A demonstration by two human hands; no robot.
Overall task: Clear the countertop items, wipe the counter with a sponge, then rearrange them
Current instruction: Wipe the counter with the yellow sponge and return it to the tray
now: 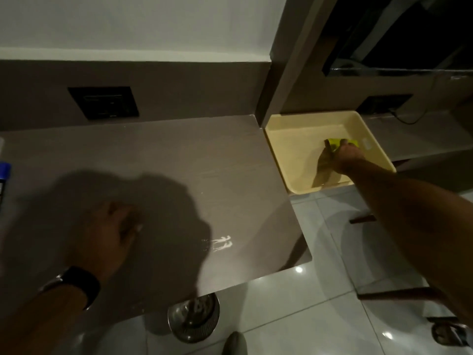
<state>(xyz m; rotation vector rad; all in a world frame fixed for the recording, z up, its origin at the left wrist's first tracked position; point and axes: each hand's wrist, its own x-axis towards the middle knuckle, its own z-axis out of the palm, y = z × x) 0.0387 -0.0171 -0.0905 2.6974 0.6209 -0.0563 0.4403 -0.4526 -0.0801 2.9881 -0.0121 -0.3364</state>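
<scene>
**Sponge in hand over a yellow tray beside the counter**

Head view: The right hand point(344, 156) reaches out to the far right and grips a yellow-green sponge point(341, 143) inside a shallow pale-yellow tray point(286, 152), which sits just beside the right edge of the brown counter point(158, 160), under a dark cabinet. The left hand point(107, 237), a black watch point(79, 283) on its wrist, rests on the counter in shadow with fingers curled loosely and holding nothing that shows. A small white smear point(220, 244) marks the counter near its front edge. At the far left edge a blue-capped container point(3, 180) is partly in frame. Below the counter, a round metal bin point(194, 319) stands on the glossy tiled floor point(320, 290).
</scene>
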